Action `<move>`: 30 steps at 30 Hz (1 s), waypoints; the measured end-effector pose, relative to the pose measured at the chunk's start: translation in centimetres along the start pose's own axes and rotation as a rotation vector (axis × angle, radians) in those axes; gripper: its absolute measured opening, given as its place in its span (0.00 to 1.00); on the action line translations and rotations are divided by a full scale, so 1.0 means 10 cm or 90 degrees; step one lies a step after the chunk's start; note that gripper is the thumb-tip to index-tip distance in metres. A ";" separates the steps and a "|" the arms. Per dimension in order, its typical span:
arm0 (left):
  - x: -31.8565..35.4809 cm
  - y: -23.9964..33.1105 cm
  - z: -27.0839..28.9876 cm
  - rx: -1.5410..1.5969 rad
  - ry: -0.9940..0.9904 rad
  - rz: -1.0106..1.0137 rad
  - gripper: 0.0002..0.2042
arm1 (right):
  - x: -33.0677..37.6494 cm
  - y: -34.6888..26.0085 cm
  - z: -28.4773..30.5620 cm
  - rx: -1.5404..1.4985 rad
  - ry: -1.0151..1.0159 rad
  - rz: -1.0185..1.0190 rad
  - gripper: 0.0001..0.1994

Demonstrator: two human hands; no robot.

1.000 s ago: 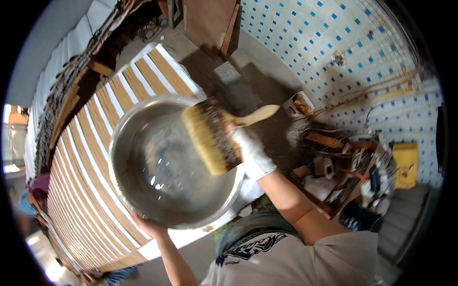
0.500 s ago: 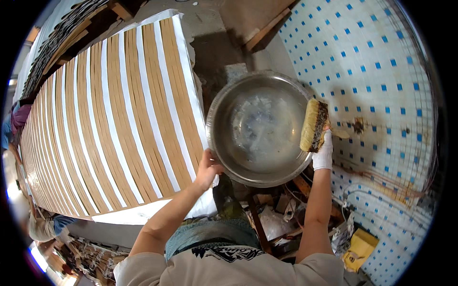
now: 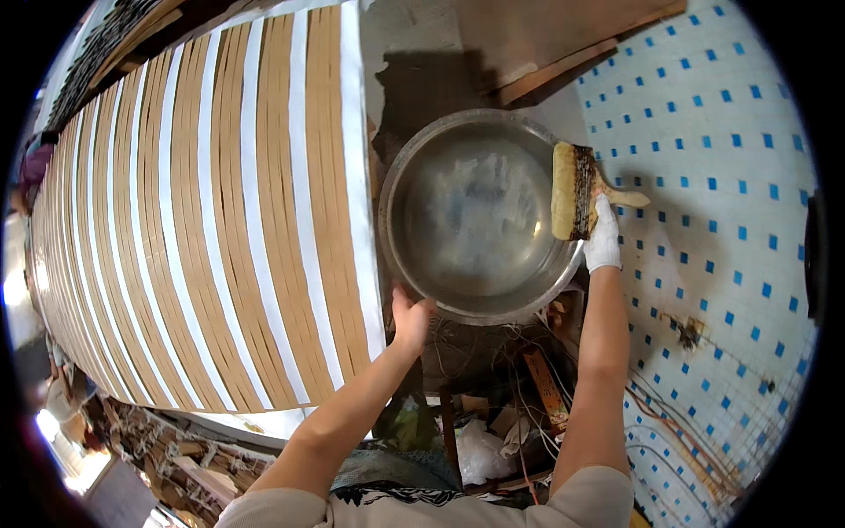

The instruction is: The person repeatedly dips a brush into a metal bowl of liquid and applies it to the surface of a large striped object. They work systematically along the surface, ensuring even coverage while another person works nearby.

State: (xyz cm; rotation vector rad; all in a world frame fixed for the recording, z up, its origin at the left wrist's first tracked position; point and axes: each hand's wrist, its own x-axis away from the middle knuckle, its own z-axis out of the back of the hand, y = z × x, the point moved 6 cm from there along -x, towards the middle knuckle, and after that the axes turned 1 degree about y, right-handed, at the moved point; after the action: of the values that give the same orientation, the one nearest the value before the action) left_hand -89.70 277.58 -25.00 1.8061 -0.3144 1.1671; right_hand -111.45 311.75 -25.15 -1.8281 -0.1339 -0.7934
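A wide round metal basin (image 3: 396, 255), with a shallow pool of cloudy liquid, hangs in front of me. My left hand (image 3: 411, 319) is bare and grips the basin's near left rim; its fingertips are partly hidden by the edge. In a white glove, my right hand (image 3: 604, 236) is closed on a broad brush (image 3: 574, 194) with pale bristles, a dark stained band and a wooden handle. The brush overlaps the basin's right rim, its bristles facing inward over the bowl. Whether that hand also bears the basin, I cannot tell.
To my left stretches a long table of brown strips (image 3: 273, 220) on white sheeting. A tiled wall (image 3: 713, 211) with small blue squares rises at the right. Clutter with a plastic bag (image 3: 484, 453) and cables lies below. A wooden board (image 3: 559, 70) stands at the far side.
The brush has turned more upright, and its handle now shows fully, pointing right. My left hand has slid slightly right along the rim. The whole view has shifted relative to the table and wall.
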 end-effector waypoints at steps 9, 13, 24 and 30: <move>-0.36 -0.05 -0.09 -0.091 -0.044 -0.126 0.35 | -0.55 0.36 -0.03 0.054 0.006 0.026 0.19; -0.17 -0.40 0.20 -0.317 0.043 -0.105 0.36 | 0.11 0.11 -0.27 0.215 0.030 0.110 0.19; 1.14 -0.83 0.60 -0.347 -0.212 0.085 0.30 | 0.80 1.22 -0.72 0.912 0.019 0.421 0.23; 1.46 -0.64 0.96 -0.310 -0.200 0.087 0.23 | 0.79 1.07 -0.73 0.773 -0.015 0.019 0.23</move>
State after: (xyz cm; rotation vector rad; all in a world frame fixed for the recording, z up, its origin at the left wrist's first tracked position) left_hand -72.56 277.01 -17.78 1.5405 -0.8397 0.8010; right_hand -103.81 298.87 -27.74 -0.6816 -0.4827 -0.4697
